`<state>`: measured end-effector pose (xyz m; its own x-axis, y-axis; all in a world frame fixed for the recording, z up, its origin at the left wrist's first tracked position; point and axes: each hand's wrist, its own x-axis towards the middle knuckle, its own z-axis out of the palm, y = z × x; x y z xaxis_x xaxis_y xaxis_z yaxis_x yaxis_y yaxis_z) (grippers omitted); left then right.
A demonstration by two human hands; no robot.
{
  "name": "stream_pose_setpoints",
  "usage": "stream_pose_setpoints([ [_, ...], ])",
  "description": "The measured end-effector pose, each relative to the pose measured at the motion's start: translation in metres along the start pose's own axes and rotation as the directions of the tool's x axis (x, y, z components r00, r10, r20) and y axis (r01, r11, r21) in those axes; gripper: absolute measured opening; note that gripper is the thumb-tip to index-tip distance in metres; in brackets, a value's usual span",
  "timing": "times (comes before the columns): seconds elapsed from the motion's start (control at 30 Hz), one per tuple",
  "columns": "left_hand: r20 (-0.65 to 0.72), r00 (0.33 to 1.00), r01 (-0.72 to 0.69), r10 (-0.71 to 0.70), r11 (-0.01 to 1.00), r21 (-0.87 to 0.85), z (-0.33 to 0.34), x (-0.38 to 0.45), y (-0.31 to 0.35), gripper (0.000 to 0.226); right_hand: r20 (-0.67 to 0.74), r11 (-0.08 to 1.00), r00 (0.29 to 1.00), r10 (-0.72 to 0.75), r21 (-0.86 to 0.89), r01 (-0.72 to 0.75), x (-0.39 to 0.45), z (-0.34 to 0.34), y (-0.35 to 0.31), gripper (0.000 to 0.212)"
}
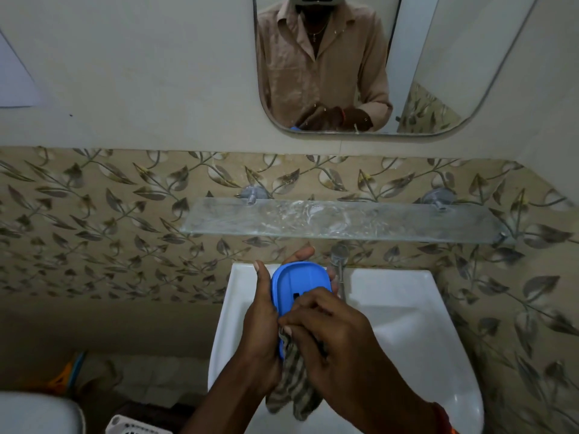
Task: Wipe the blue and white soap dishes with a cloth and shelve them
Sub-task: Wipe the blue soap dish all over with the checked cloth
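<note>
Over a white sink (pixel 407 324), the left hand (pixel 260 321) grips a blue soap dish (pixel 297 283) while the right hand (pixel 332 333) presses a checked cloth (pixel 294 393) (hanging loose) into it.

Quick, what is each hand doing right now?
Left hand: holding the blue oval plastic soap dish.
Right hand: fingers curled round the striped checked cloth.

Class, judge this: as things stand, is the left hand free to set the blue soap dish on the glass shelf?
Probably yes. The left hand grips the blue soap dish just below the glass shelf, with nothing between them.
</note>
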<state>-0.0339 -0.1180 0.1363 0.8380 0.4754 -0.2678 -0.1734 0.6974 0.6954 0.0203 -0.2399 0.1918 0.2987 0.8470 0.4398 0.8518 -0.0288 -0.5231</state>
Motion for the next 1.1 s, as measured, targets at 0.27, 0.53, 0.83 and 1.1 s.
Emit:
stream_pose_setpoints([
  [0.27, -0.058, 0.998, 0.036, -0.029, 0.992, 0.124, -0.007, -0.014, -0.018, 0.069, -0.001, 0.951, 0.997, -0.082, -0.3, 0.077, 0.006, -0.001, 0.023, 0.024],
  [0.53, -0.049, 0.99, -0.117, 0.13, 0.971, 0.21, -0.001, -0.007, -0.006, 0.074, 0.013, 0.964, 0.994, 0.107, -0.247, -0.1, -0.01, -0.001, 0.02, 0.013],
  [0.83, -0.075, 0.977, -0.206, 0.201, 0.977, -0.059, -0.002, 0.005, 0.009, 0.063, 0.449, 0.341, 0.74, 0.501, 0.683, -0.646, -0.015, -0.029, 0.036, 0.02],
  [1.1, -0.105, 0.948, -0.316, 0.3, 0.926, -0.205, 0.023, 0.024, 0.006, 0.055, 0.315, 0.322, 0.648, 0.694, 0.669, -0.67, -0.027, -0.018, 0.038, 0.059],
])
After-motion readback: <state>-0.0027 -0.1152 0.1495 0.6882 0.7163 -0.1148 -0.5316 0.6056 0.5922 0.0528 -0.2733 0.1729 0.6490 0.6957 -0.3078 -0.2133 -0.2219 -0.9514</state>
